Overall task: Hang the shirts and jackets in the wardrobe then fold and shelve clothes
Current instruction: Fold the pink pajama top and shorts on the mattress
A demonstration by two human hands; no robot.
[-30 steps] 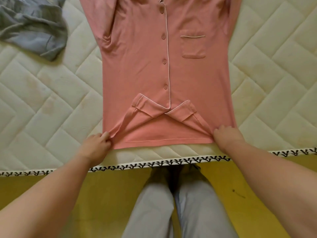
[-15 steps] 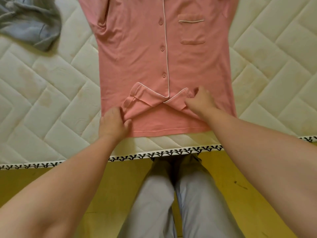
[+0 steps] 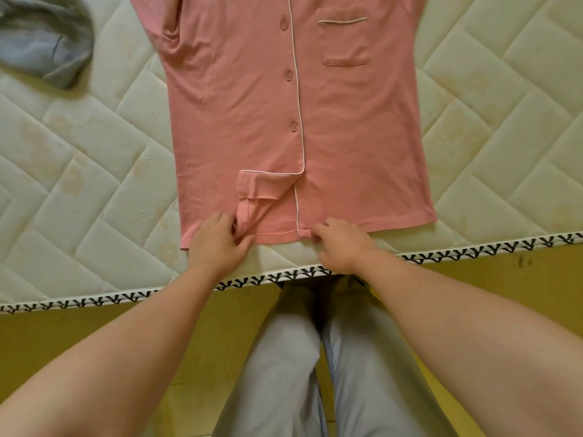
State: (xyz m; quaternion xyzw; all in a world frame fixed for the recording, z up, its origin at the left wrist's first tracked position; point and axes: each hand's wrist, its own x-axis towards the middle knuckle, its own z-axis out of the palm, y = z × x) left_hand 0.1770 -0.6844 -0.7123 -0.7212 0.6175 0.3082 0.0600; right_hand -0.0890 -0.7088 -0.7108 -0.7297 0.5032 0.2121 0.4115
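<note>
Hands work at the hem of a salmon-pink, button-front cloth shirt with white piping (image 3: 239,99), spread front-up on a cream quilted mattress (image 3: 94,171). The left hand (image 3: 217,244) pinches a turned-up flap of the shirt's lower front, just left of the button line. The right hand (image 3: 340,244) has its fingers curled round the hem at the foot of the piped placket. The hem lies near the mattress's black-and-white patterned edge trim (image 3: 94,302). A crumpled grey garment (image 3: 44,42) sits well apart on the mattress, at the upper left of the view. The person's grey trousers (image 3: 284,357) and a yellow floor (image 3: 63,335) show below.
</note>
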